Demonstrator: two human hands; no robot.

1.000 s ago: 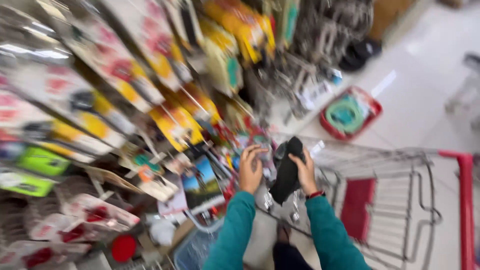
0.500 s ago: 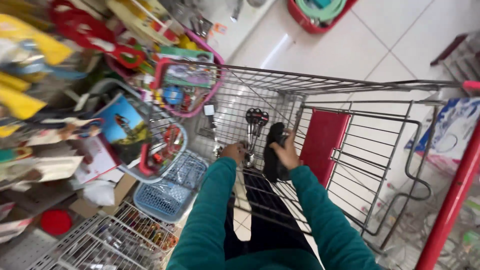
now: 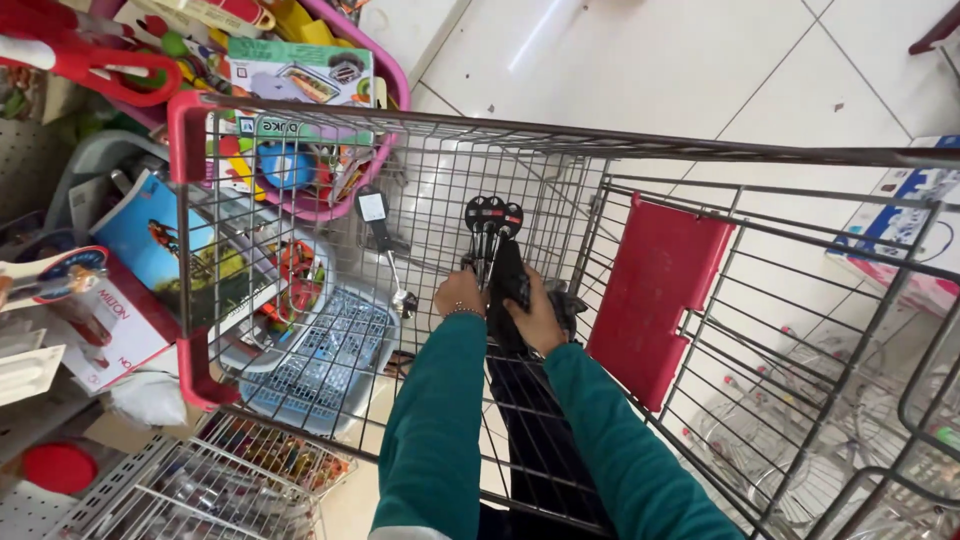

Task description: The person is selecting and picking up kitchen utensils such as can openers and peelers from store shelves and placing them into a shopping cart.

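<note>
Both hands now reach deeper into the wire shopping cart (image 3: 700, 160) than half a second ago. Nearest, teal sleeves lead to the left hand (image 3: 460, 295) and right hand (image 3: 538, 318), fingers closed around a set of black-handled metal utensils (image 3: 492, 225) low in the basket's middle. Judged from here, thin handles could slip through the wire gaps. Farther left, a pink plastic basket (image 3: 385, 75) crowds the rim.

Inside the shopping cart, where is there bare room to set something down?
Free: cart floor between the hands and the front wall, and right, below the red flap. Crowded: where the left hand and right hand hold black utensils.
</note>
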